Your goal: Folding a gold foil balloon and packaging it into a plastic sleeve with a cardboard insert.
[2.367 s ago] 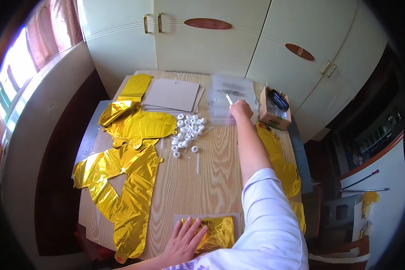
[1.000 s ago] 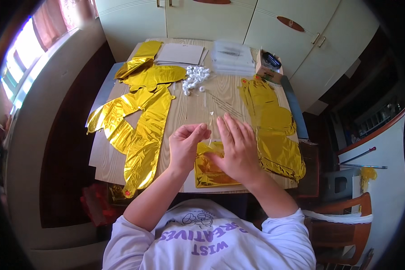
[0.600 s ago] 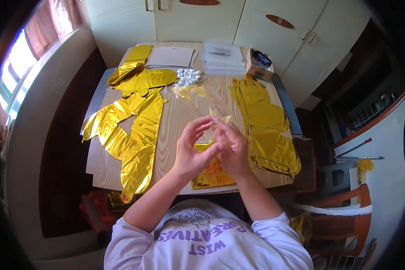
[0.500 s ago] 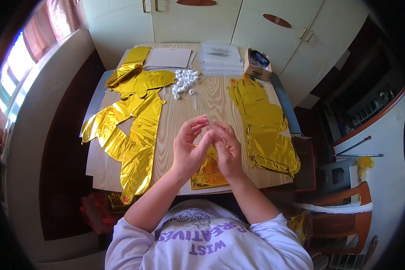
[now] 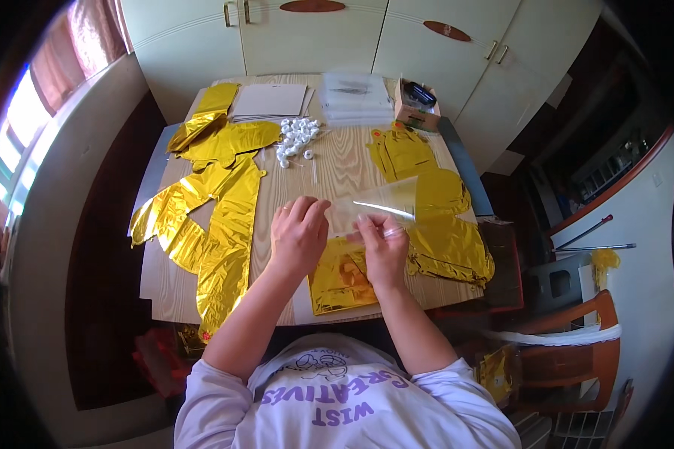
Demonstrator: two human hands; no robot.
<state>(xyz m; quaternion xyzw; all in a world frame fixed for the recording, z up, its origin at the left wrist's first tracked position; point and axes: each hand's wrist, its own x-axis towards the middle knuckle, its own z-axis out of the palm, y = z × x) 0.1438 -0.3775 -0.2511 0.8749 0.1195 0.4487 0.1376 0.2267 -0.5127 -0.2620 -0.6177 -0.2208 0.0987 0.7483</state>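
Note:
A clear plastic bag point(image 5: 393, 196) is stretched out over the middle of the table, its edge catching a bright streak of light. My right hand point(image 5: 386, 245) pinches its near side between thumb and fingers. At its left edge, my left hand point(image 5: 299, 233) is closed with curled fingers, fingertips meeting the plastic. Below both hands lies a folded gold foil balloon point(image 5: 338, 288), flat on the table's near edge. Flat gold foil balloons point(image 5: 228, 232) are spread on the left, and a folded pile of gold foil balloons point(image 5: 442, 217) rests on the right.
Small white rolls point(image 5: 298, 138) are heaped past my hands. Behind them are a stack of grey cards point(image 5: 269, 99), clear plastic bags point(image 5: 356, 97) and a cardboard box point(image 5: 418, 112) holding a black object. A wooden chair point(image 5: 584, 352) stands at the right.
My hands have moved apart, and the clear plastic bag now shows spread out between them and to the right. The whole view has shifted slightly.

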